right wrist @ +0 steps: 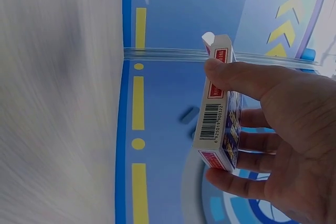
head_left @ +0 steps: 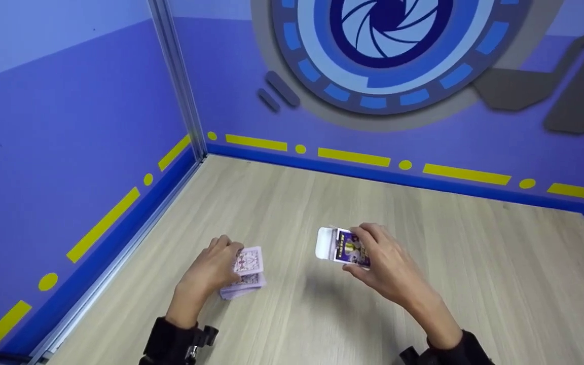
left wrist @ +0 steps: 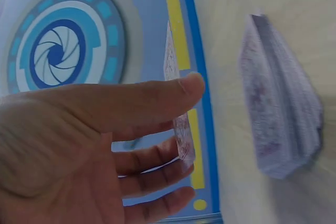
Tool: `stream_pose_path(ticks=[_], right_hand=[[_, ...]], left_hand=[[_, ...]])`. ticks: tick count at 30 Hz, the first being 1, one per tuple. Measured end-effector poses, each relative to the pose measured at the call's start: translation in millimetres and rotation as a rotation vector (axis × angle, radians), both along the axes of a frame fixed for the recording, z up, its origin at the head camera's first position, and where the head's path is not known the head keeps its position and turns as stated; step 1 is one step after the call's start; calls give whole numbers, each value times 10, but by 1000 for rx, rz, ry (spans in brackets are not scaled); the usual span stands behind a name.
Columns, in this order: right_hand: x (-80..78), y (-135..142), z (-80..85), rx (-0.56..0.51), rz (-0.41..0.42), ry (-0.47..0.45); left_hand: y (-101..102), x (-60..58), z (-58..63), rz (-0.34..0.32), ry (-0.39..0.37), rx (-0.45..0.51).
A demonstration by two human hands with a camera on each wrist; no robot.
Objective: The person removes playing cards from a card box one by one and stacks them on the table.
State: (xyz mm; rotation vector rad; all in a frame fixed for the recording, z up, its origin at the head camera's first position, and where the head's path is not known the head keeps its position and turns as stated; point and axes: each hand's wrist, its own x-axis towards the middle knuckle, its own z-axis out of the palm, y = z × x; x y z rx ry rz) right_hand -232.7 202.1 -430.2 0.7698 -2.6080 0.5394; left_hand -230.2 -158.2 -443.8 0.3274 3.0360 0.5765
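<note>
In the head view my left hand (head_left: 214, 266) pinches a thin packet of playing cards (head_left: 249, 260) between thumb and fingers. Held edge-on in the left wrist view, those cards hover above the table. Beneath them a stack of playing cards (left wrist: 281, 108) lies on the table, slightly spread. My right hand (head_left: 386, 263) grips a card box (head_left: 350, 247) printed in purple and yellow, raised above the table. Its white flap (head_left: 324, 243) stands open toward the left. A barcode (right wrist: 210, 121) shows on the box's narrow side in the right wrist view. The box's inside is hidden.
A pale wood table (head_left: 292, 203) spreads under both hands. Blue printed walls (head_left: 69, 126) with yellow dashes border it at the left and the back, meeting at a metal corner post (head_left: 180, 76).
</note>
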Motion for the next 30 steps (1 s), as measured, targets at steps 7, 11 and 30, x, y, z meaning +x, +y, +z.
stream_pose_path(ticks=[7, 11, 30], right_hand=[[15, -1, -13, 2, -6, -5], [17, -3, -7, 12, 3, 2], [18, -4, 21, 15, -4, -6]], left_hand=[[-27, -31, -182, 23, -96, 31], [-18, -25, -207, 31, -135, 45], [101, -8, -251, 17, -165, 14]])
